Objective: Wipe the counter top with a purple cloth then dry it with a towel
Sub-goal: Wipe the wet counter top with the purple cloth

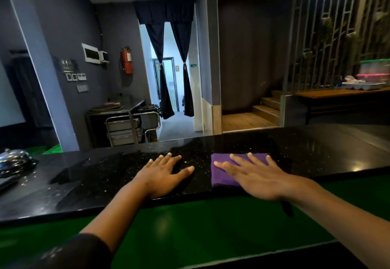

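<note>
The folded purple cloth [223, 174] lies flat on the black granite counter top [105, 176] under the right hand [253, 176], fingers spread and pressing. Just left of the cloth, the left hand [162, 174] rests flat, fingers apart, holding nothing. Sweeping far left risks striking the chrome dome bell [14, 161]; rightward the counter offers room, with its near edge close.

A folded, rectangular purple cloth [223, 174] lies flat on the glossy black speckled stone bench [118, 176], under the spread fingers [238, 159] of the right hand [253, 176]; its left part shows beyond the thumb. The bench's surface glistens wet left of the fingers.
</note>
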Demonstrator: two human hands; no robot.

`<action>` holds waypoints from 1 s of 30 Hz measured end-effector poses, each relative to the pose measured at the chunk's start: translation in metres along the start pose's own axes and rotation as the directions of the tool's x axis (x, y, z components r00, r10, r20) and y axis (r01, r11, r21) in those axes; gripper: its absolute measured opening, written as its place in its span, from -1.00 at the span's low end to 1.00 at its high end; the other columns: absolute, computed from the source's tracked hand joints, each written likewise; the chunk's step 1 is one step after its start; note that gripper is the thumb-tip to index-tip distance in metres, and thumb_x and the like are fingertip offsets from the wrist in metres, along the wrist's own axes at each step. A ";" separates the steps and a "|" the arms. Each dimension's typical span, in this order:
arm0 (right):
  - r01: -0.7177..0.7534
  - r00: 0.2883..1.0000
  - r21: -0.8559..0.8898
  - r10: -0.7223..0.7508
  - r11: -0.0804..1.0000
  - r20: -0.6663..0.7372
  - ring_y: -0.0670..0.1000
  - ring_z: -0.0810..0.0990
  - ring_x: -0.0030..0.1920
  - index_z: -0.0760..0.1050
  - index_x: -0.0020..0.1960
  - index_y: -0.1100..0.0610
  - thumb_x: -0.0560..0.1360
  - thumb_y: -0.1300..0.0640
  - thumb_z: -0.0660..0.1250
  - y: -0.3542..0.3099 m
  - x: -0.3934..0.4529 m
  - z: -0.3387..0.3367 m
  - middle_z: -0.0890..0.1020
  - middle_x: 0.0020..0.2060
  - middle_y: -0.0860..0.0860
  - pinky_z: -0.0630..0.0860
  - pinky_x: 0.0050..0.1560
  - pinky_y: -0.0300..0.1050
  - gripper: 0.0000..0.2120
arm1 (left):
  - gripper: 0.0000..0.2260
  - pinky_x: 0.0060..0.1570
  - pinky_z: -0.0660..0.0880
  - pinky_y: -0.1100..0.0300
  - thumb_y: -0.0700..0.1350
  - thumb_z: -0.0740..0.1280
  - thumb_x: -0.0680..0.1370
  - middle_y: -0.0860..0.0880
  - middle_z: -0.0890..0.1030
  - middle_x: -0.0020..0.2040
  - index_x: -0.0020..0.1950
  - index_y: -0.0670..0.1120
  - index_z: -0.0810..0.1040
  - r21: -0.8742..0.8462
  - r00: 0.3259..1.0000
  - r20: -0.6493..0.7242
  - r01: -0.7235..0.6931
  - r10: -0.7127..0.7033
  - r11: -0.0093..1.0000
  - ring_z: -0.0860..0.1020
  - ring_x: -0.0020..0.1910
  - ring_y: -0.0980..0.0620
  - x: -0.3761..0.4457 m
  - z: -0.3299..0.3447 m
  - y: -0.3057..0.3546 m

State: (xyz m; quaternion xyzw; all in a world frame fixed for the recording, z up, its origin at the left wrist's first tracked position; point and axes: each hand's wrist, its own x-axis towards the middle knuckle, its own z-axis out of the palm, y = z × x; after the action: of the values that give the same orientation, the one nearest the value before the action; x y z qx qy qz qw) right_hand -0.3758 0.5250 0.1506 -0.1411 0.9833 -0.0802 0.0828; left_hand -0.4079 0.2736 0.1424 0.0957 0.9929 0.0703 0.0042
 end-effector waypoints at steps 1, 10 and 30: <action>-0.034 0.999 0.009 0.034 0.999 -0.002 0.14 -0.28 0.54 -0.17 0.45 -0.46 0.35 -0.43 -0.44 -0.004 0.006 -0.002 -0.17 0.56 -0.15 -0.39 0.42 0.32 -0.34 | -0.31 0.47 -0.15 -0.03 0.40 -0.09 0.50 -0.03 -0.04 0.57 0.55 0.10 0.00 0.004 1.000 -0.007 -0.001 0.001 1.000 -0.05 0.54 -0.01 0.002 0.001 -0.001; -0.289 0.955 0.063 0.292 0.955 -0.046 0.32 -0.27 0.51 -0.13 0.52 -0.32 0.53 -0.37 -0.32 -0.075 0.060 -0.010 -0.17 0.57 0.05 -0.36 0.35 0.46 -0.43 | -0.52 0.47 -0.10 -0.03 0.13 -0.11 0.63 -0.06 0.09 0.56 0.53 0.02 0.13 -0.152 0.998 -0.054 -0.039 0.032 0.988 0.02 0.54 -0.03 0.002 -0.003 -0.005; -0.320 0.946 0.033 0.322 0.947 -0.046 0.35 -0.24 0.51 -0.13 0.52 -0.30 0.40 -0.51 -0.34 -0.148 0.096 -0.006 -0.18 0.57 0.05 -0.32 0.33 0.53 -0.27 | -0.34 0.50 -0.15 0.10 0.28 -0.09 0.57 -0.08 0.01 0.57 0.55 -0.10 0.04 -0.086 0.947 -0.216 0.224 -0.238 0.971 -0.05 0.54 0.03 -0.119 -0.028 -0.202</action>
State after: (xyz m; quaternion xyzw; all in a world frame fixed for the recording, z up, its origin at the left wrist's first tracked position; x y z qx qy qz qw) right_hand -0.4291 0.3575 0.1695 0.0239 0.9938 -0.0815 0.0713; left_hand -0.3301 0.0511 0.1408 -0.0300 0.9888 0.1095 -0.0969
